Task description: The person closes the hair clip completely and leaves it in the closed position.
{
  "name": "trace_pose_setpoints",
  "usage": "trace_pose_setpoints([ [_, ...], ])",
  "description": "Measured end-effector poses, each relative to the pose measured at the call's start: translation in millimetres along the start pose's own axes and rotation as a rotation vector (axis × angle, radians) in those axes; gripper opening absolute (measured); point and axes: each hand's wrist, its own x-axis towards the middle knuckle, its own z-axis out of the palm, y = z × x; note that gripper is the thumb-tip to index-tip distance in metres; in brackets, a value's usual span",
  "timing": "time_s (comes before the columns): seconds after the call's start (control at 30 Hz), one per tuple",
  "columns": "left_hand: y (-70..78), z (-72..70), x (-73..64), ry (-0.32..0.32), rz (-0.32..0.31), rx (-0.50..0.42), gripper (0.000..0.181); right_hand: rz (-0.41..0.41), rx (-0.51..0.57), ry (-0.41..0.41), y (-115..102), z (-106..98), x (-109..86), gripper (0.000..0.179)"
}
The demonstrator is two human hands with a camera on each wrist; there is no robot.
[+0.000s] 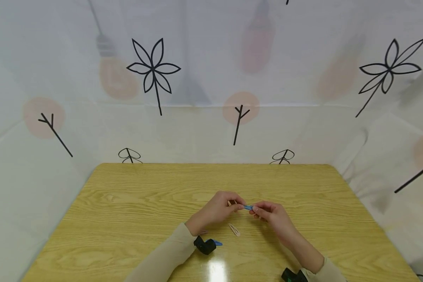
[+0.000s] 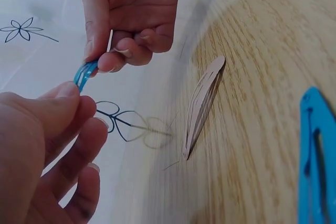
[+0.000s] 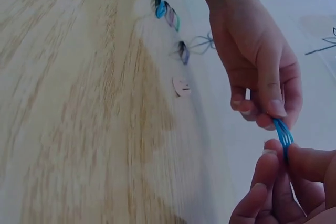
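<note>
A small blue snap hair clip (image 1: pixel 248 207) (image 2: pixel 85 74) (image 3: pixel 284 137) is stretched between both hands above the table. My left hand (image 1: pixel 220 207) pinches one end between thumb and forefinger. At the other end my right hand (image 1: pixel 275 219) pinches it the same way, its remaining fingers curled beneath. The fingertips hide both ends of the clip. Below the hands, a pale pink snap hair clip (image 1: pixel 234 230) (image 2: pixel 203 106) lies on the table. Another blue hair clip (image 1: pixel 217 243) (image 2: pixel 314 156) rests near my left wrist, partly covered by the black wrist camera (image 1: pixel 205 245).
A wood-grain table (image 1: pixel 134 203) spreads under the hands. White cloth (image 1: pixel 197 129) printed with flowers and twigs hangs behind it and at the sides. In the right wrist view, several more clips, including a dark one (image 3: pixel 183 52), lie beyond the pink one.
</note>
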Motion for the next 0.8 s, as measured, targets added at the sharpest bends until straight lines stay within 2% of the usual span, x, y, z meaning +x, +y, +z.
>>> trace_pose_setpoints([
  [0.13,-1.1,-0.5,0.7,-0.003,-0.003,0.071,0.011,-0.032,-0.073,-0.014,5,0,0.8,0.02],
  [0.27,-4.1,0.8,1.2,-0.026,-0.038,0.125,0.01,-0.082,-0.222,-0.011,8,2,-0.1,0.014],
  [0.47,-7.5,1.5,-0.2,-0.072,-0.085,0.152,0.01,-0.174,-0.433,0.024,12,3,3.2,0.006],
  [0.63,-13.4,1.9,1.0,-0.086,-0.109,0.17,0.009,-0.199,-0.477,-0.007,13,3,7.2,0.007],
  [0.8,-20.1,3.1,3.8,-0.095,-0.104,0.199,0.008,-0.21,-0.488,-0.054,15,2,11.4,0.007],
])
